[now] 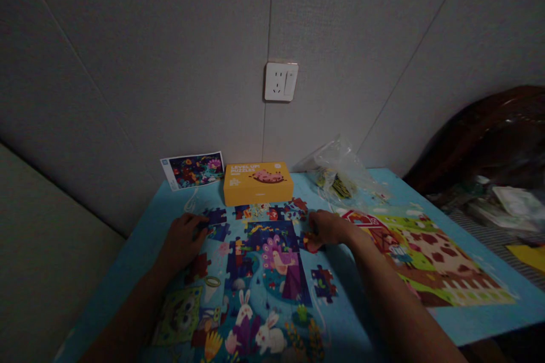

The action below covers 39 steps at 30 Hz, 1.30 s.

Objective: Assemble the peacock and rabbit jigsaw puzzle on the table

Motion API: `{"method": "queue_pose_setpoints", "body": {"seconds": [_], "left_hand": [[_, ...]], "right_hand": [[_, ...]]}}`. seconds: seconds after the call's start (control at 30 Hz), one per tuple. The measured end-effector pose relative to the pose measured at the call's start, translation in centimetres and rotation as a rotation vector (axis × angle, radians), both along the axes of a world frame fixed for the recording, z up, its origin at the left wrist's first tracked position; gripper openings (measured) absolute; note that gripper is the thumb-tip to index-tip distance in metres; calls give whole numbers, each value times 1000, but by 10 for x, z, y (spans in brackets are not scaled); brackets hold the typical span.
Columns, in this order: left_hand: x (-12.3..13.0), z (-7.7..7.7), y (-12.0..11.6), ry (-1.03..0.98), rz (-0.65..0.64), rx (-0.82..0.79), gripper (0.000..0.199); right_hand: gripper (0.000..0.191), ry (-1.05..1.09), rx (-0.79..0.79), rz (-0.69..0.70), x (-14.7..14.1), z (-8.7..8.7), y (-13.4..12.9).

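Note:
A partly joined puzzle (268, 272) with a purple bird and white rabbits lies on the blue table. At its left, my left hand (182, 238) rests with bent fingers by dark blue pieces (218, 231); what its fingertips hold, if anything, is hidden. My right hand (326, 227) is at the puzzle's upper right, fingers closed on a dark puzzle piece with red on it (311, 243). Loose pieces (296, 208) lie along the top, and another dark piece (324, 283) sits apart below my right hand.
A yellow puzzle box (258, 184) stands at the back, between a picture card (196, 170) and a clear plastic bag (340, 176). A finished farm puzzle (426, 255) lies on the right. Behind the table rises a wall with a socket (281, 82).

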State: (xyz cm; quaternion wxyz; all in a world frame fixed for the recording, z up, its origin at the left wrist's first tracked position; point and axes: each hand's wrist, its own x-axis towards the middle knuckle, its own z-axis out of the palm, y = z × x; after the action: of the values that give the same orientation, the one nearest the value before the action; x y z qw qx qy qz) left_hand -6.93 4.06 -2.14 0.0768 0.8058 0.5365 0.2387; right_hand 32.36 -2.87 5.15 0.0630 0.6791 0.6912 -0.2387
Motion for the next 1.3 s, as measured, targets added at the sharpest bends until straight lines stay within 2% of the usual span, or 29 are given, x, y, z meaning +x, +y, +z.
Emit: {"method": "queue_pose_setpoints", "body": {"seconds": [0.2, 0.5, 0.6, 0.67, 0.83, 0.93, 1.0, 1.07, 1.13, 1.2, 1.3], "left_hand": [[1, 2, -2, 0, 0, -6, 30], [-2, -3, 1, 6, -7, -9, 32], [-2, -2, 0, 1, -7, -7, 33], [-1, -2, 0, -2, -11, -6, 34], [-1, -2, 1, -6, -20, -2, 32], [-1, -3, 1, -14, -32, 10, 30], [-2, -4, 1, -18, -32, 15, 28], [-2, -5, 0, -18, -30, 22, 27], [-1, -6, -1, -18, -23, 42, 25], [1, -5, -2, -22, -16, 97, 22], [6, 0, -6, -68, -59, 218, 18]], "right_hand": [[28, 47, -31, -7, 3, 1, 1], [30, 195, -48, 27, 14, -15, 6], [30, 264, -49, 30, 18, -13, 7], [33, 348, -54, 47, 20, -8, 7], [45, 778, -110, 20, 16, -2, 9], [48, 923, -94, 24, -2, -15, 12], [48, 983, -11, 51, -20, -31, 14], [45, 989, 94, 49, -39, -48, 16], [41, 967, 129, 59, -53, -62, 17], [37, 943, 151, 72, -59, -69, 18], [36, 919, 168, 91, -59, -68, 18]]}}
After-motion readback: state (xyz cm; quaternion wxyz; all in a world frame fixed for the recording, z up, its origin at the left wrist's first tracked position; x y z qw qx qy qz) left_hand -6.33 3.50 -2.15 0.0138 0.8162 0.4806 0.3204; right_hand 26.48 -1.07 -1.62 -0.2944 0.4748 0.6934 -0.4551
